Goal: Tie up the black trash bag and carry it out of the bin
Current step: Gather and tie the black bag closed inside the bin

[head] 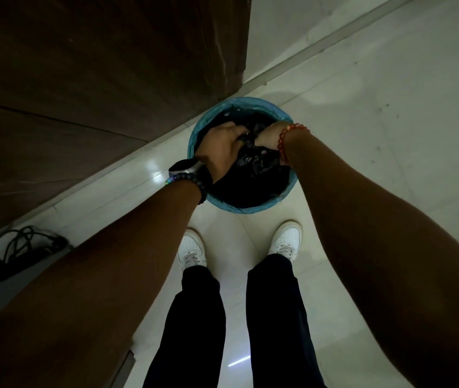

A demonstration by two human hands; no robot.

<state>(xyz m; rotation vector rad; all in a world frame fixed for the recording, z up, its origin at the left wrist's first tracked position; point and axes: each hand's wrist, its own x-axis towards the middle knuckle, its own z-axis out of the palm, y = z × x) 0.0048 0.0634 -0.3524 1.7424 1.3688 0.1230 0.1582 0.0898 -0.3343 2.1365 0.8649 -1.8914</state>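
A round bin (262, 209) with a blue liner over its rim stands on the floor in front of my feet. Inside it sits the black trash bag (253, 180), shiny and crumpled, with its top gathered at the middle. My left hand (222, 141) reaches in from the left and is closed on the gathered plastic. Facing it from the right, my right hand (269, 135) grips the same bunched top. The two hands nearly touch. The fingertips are buried in the folds, so any knot is hidden.
A dark wooden door or cabinet (96, 79) rises at the left, close behind the bin. Cables and a dark device (23, 245) lie on the floor at the lower left. Pale glossy tiles (391, 93) spread to the right. My white shoes (192, 250) stand just short of the bin.
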